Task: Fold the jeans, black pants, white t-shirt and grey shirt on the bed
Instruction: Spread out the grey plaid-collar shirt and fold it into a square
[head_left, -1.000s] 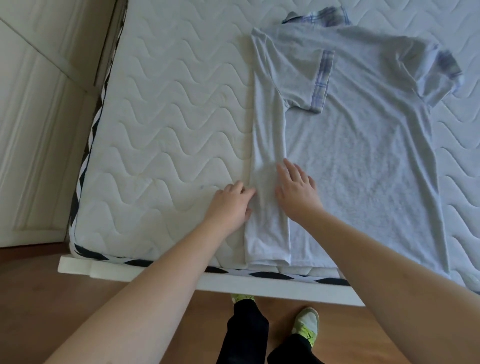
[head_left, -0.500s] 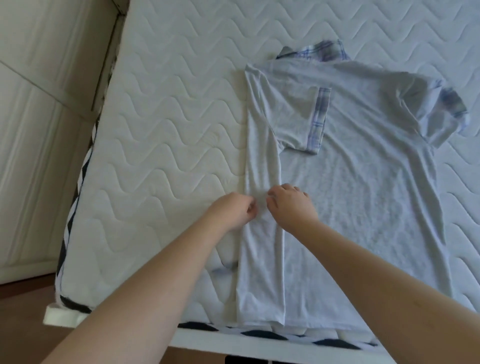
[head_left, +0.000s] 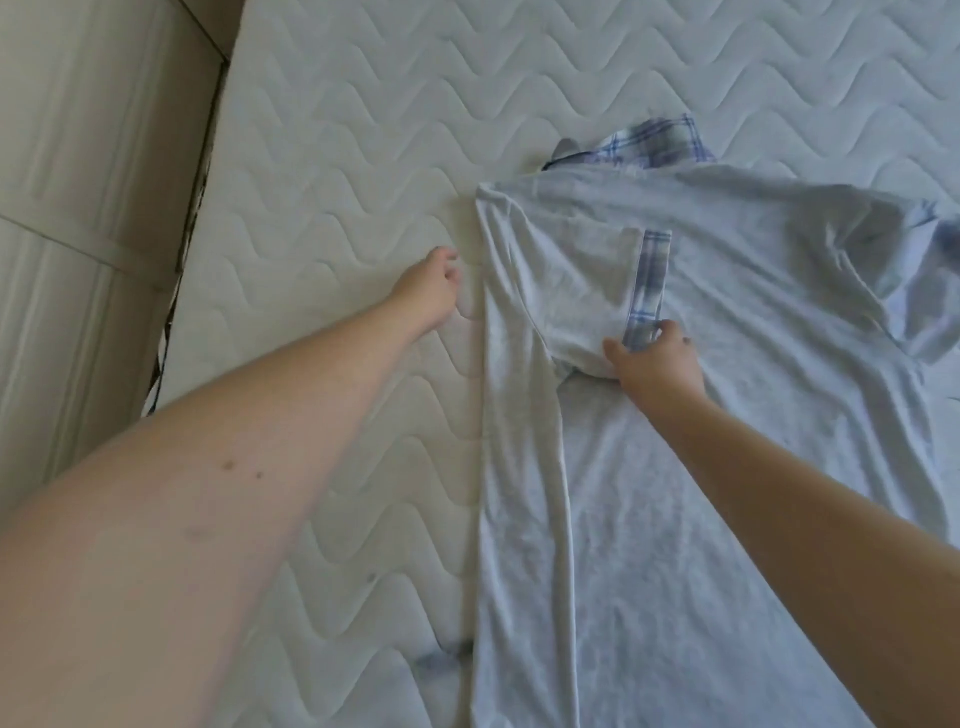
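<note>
The grey shirt (head_left: 737, 467) lies flat on the white quilted bed (head_left: 337, 156), its left side folded inward in a long strip. Its collar and sleeve cuffs are blue plaid. My right hand (head_left: 657, 361) pinches the plaid cuff at the lower corner of the folded-in left sleeve. My left hand (head_left: 428, 291) hovers over the mattress just left of the shirt's folded edge, fingers loosely curled, holding nothing. The right sleeve sits bunched at the far right. Jeans, black pants and white t-shirt are not in view.
A pale panelled wall or wardrobe (head_left: 78, 208) runs along the bed's left edge, with a dark gap between them. Bare mattress stretches to the left of and beyond the shirt.
Both hands moved up the shirt from its lower folded strip. My right hand now grips the sleeve cuff; my left hand came off the cloth to the mattress beside it.
</note>
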